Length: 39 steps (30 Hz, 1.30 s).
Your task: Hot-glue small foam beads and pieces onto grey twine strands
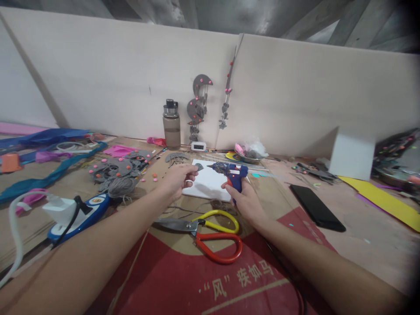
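While gripped, glue gun [231, 171] beside scissors [210, 232].

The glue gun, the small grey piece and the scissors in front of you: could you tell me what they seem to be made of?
Glue gun in the right hand: blue moulded plastic, slightly glossy. Grey piece at the left hand: likely felt or foam, flat and matte. Scissors: dull metal blades, glossy yellow and red handles, probably plastic-coated.

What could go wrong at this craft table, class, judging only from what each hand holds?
The right hand aims a blue glue gun at a small grey piece pinched in the left hand: hot glue may burn those fingertips. The scissors lying between the forearms could snag a wrist.
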### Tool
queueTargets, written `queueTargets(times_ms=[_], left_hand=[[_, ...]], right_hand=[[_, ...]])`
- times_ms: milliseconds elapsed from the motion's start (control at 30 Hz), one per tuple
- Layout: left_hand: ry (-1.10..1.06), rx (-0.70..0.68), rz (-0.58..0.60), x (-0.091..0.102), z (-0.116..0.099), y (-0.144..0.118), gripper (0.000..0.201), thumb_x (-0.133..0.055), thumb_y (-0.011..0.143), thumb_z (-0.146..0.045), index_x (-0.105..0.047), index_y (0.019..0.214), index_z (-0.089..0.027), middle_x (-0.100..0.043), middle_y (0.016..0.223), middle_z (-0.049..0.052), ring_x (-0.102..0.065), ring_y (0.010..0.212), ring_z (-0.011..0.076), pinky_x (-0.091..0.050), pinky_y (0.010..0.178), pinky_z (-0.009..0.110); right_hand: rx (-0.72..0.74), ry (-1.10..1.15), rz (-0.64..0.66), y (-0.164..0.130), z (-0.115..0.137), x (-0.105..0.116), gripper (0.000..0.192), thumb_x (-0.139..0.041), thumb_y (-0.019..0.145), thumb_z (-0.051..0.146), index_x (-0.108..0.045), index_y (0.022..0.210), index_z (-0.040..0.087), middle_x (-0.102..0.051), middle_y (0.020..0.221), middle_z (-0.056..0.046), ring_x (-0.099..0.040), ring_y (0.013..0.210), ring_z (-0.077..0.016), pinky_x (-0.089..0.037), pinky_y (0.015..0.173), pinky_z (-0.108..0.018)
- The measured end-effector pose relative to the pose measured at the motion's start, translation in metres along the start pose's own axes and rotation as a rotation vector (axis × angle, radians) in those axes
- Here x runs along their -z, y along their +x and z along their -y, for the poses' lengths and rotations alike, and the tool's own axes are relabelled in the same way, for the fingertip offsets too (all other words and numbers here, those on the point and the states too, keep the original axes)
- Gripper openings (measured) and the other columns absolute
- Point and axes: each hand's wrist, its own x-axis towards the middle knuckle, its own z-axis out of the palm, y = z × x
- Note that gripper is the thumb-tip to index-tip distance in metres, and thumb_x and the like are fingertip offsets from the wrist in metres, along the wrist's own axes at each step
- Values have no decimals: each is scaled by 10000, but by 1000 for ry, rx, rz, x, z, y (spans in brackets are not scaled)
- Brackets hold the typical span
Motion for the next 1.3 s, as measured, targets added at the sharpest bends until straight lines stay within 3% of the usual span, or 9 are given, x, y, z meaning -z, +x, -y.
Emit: queueTargets(times_ms=[133,267,367,533,767,1000,1100,1167,1300], left_hand=[[61,-38,108,-2,0,-4,180,-707,634,-228,-576,681,-113,-576,602,16,-432,415,32,-268,356,140],[80,-50,199,-6,1,-10,205,-714,654,-260,-584,713,-113,-599,620,27,-451,415,41,-285,368,160],[75,-50,237,-9,2,-12,193,-717,652,-235,-602,736,-105,-632,689,58,-525,496,65,-347,418,172],[103,-66,255,-9,4,-13,179,-704,662,-231,-611,749,-104,-632,718,58,-541,545,73,-384,475,183],[119,-118,213,-3,4,-6,212,-705,670,-288,-593,732,-119,-600,679,31,-503,514,62,-344,451,175],[58,-210,82,11,-18,2,206,-714,640,-268,-591,701,-114,-587,637,15,-490,492,49,-353,452,159],[23,-238,21,19,-27,6,211,-725,624,-265,-596,704,-118,-580,623,2,-486,478,45,-349,439,155],[2,-237,17,21,-28,8,216,-733,615,-261,-596,704,-120,-576,614,-3,-481,470,45,-343,428,156],[-20,-228,35,18,-26,7,198,-727,620,-247,-592,697,-124,-581,604,-1,-480,463,47,-333,416,156]], right_hand=[[-189,0,104,13,0,10,244,-552,767,401,-498,903,205,-556,568,33,-462,369,-114,-354,366,-242],[-259,-239,174,23,4,24,169,-588,751,367,-511,767,217,-535,462,20,-462,334,-138,-325,376,-264],[-134,-479,150,25,5,31,202,-592,755,388,-531,666,217,-526,439,-13,-483,380,-158,-319,426,-281],[159,-820,49,20,2,35,267,-560,793,419,-596,686,176,-628,787,-143,-580,726,-233,-378,610,-316],[321,-736,6,10,23,36,160,-434,844,162,-590,816,183,-604,898,-107,-539,840,-204,-370,716,-304],[351,-431,312,-18,55,16,209,-372,907,219,-572,848,201,-602,777,-11,-520,700,-132,-373,641,-243],[384,-506,617,-33,66,15,244,-400,915,310,-599,846,186,-602,821,-33,-533,749,-141,-394,684,-252],[427,-592,773,-42,71,16,224,-537,844,326,-592,1009,186,-592,991,-65,-537,897,-175,-404,776,-275],[458,-746,854,-52,73,19,450,-584,784,235,-488,1223,218,-526,1140,-96,-510,1019,-215,-405,844,-310]])
